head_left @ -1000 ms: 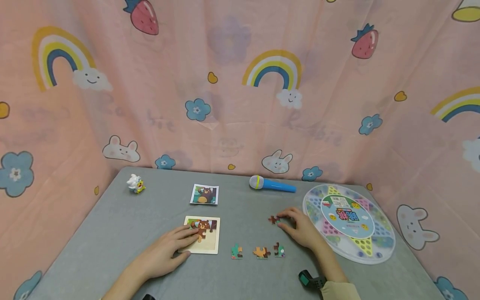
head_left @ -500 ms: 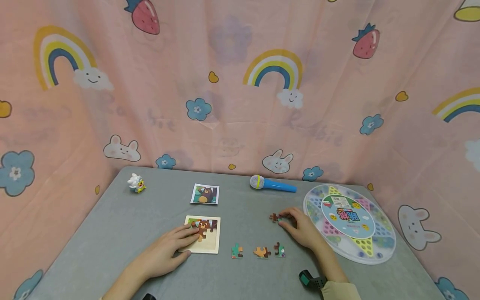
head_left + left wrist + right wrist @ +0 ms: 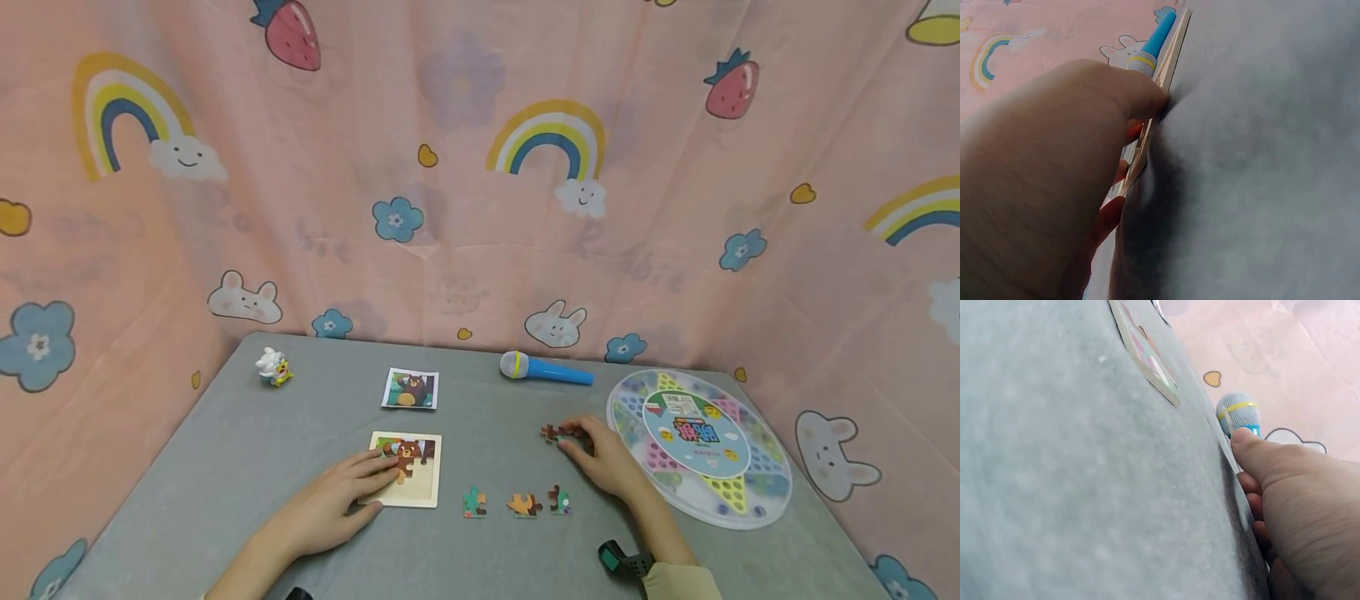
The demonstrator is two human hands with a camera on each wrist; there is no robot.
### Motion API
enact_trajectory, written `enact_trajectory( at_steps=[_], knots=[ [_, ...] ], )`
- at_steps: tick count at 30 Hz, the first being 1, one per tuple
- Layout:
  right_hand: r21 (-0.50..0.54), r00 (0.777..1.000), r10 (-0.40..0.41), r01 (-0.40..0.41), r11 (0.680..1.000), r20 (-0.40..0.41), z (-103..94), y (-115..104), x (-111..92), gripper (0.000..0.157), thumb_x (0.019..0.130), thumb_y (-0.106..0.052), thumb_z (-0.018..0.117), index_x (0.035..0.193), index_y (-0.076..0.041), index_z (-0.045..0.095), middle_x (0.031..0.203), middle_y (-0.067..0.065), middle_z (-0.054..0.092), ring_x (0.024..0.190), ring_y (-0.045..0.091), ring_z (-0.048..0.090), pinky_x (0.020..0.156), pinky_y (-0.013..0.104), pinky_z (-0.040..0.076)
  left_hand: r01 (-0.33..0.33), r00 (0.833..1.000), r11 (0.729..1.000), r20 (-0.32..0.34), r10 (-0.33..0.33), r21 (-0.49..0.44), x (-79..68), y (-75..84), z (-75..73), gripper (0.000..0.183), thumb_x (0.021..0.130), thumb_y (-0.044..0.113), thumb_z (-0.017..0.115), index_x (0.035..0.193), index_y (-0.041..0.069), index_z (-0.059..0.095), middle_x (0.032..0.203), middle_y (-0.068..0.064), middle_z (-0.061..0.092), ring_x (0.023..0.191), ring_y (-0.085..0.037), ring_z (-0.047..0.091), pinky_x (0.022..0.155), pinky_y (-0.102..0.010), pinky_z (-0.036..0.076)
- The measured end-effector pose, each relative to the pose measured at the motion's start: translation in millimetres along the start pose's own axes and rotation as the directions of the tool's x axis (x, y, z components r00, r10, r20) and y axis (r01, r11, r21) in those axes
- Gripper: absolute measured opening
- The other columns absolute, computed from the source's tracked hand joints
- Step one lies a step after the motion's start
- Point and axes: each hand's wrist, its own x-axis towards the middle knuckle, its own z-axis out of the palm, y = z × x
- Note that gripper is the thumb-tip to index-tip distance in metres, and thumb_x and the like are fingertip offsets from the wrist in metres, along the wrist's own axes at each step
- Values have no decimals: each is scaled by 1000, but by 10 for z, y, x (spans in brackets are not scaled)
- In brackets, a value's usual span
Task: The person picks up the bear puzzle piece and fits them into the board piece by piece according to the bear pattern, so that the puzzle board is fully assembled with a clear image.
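My left hand point(image 3: 341, 496) rests on the left part of a square wooden puzzle tray point(image 3: 426, 475), its fingers stretched over the partly assembled bear picture. The thumb lies along the tray's near edge, as the left wrist view shows. Farther right, my right hand point(image 3: 600, 454) pinches a brown puzzle piece point(image 3: 551, 433) between thumb and fingers, low over the table; part of the piece is hidden by the fingertips. Between the hands lie a teal puzzle piece point(image 3: 473, 503), an orange-brown puzzle piece point(image 3: 523, 505) and a green puzzle piece point(image 3: 559, 500).
A bear picture card point(image 3: 409, 389) lies behind the tray. A blue toy microphone point(image 3: 555, 371) is at the back, and a round Chinese checkers board point(image 3: 697, 450) sits beside my right hand. A small white figurine point(image 3: 272, 367) stands at the back left.
The brown piece has shifted slightly away and to the right at my right fingertips. My left hand and the tray have stayed in place.
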Motion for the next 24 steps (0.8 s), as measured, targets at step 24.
enact_trajectory(
  at_steps=[24],
  knots=[
    [28,990,104,-107,994,91,-185,-432,325,30,105,-22,70,128,-2,68,107,5,70,95,17,63,82,35,58,-1,1000,1000,2,1,-16,2,4,-1,49,104,22,68,152,15,61,160,3,53,151,-34,45,116,-61,43]
  ],
)
